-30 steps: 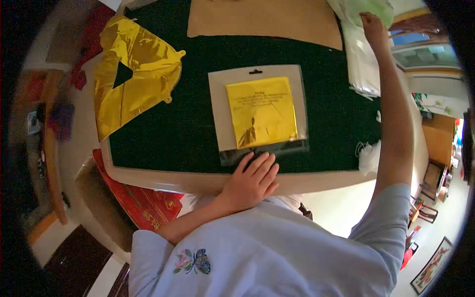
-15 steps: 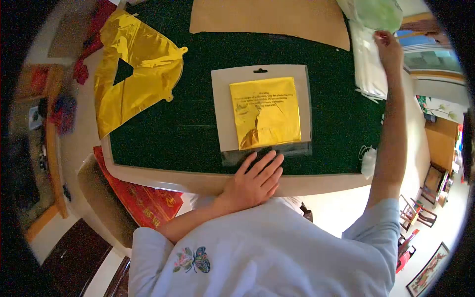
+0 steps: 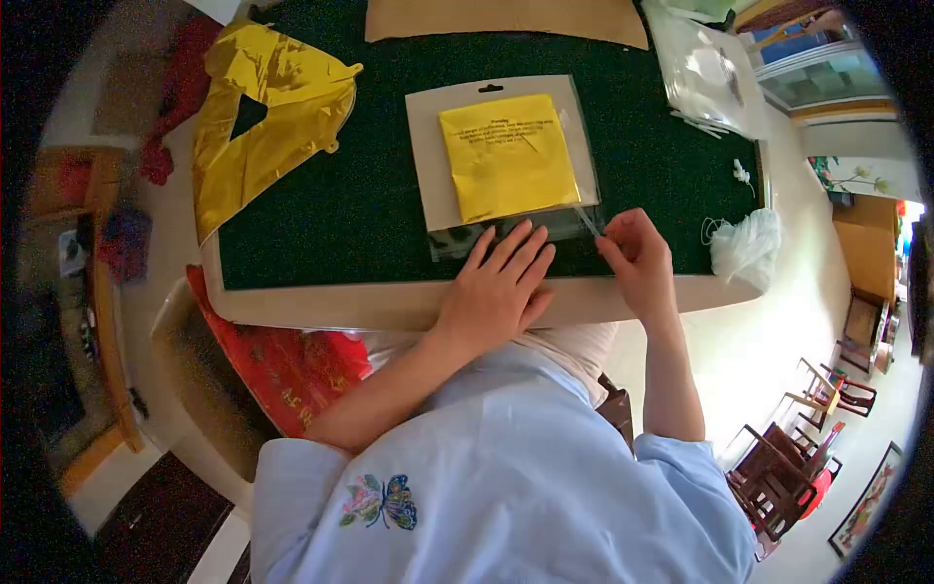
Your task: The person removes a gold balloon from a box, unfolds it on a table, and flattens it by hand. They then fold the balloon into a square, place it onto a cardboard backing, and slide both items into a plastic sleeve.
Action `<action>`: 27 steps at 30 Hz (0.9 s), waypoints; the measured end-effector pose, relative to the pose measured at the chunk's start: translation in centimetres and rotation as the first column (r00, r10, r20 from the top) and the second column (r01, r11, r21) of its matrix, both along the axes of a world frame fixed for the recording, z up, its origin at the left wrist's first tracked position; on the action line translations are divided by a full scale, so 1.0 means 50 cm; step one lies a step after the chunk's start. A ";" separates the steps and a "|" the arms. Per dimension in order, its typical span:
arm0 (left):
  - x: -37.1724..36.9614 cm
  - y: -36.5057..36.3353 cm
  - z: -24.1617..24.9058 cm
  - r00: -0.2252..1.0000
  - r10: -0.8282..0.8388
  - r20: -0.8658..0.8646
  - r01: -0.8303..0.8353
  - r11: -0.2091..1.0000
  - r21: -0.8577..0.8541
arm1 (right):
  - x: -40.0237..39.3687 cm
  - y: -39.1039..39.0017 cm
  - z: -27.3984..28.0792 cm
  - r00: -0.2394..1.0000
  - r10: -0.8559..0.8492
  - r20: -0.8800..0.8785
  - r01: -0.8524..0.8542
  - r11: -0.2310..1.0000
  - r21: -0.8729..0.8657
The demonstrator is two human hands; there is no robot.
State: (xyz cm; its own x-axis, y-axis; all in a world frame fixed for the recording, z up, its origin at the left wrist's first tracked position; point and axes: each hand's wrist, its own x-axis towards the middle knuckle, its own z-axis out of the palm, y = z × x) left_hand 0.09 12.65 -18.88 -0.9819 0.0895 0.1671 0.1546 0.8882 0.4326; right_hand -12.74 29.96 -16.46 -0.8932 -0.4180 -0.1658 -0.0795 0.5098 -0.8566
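Note:
A flat clear packet with a cream card lies on the green table top, and a folded gold foil balloon with printed text sits inside it. My left hand rests flat with fingers spread over the packet's clear lower edge. Beside the packet's lower right corner, my right hand pinches a thin translucent straw between thumb and fingers. The straw's far end reaches the gold foil's lower corner.
An unfolded gold foil balloon lies at the left. Brown cardboard is at the back. A clear plastic bag with straw-like ends lies back right, and a white bundle with thin string sits at the right corner.
My right hand has come from the plastic bag at the back right to the packet, now with a straw. The green bag has left view. My left hand remains on the packet's lower edge.

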 end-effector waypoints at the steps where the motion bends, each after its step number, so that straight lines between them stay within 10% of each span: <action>1: 0.000 0.000 0.001 1.000 0.000 0.002 0.000 1.000 0.002 | 0.001 0.000 -0.003 1.000 -0.017 -0.025 0.017 1.000 0.000; 10: 0.003 0.000 -0.005 1.000 0.009 -0.030 -0.009 1.000 0.004 | -0.009 -0.049 -0.027 0.986 -0.137 -0.090 0.110 0.960 -0.256; 16: 0.002 0.001 -0.005 0.999 0.023 -0.040 -0.023 1.000 0.011 | -0.004 -0.028 -0.018 0.886 0.159 -0.435 -0.044 0.964 0.262; 27: 0.004 0.002 -0.002 0.999 0.027 -0.032 -0.026 1.000 0.014 | -0.024 -0.032 -0.033 0.892 0.112 -0.439 0.001 0.968 0.251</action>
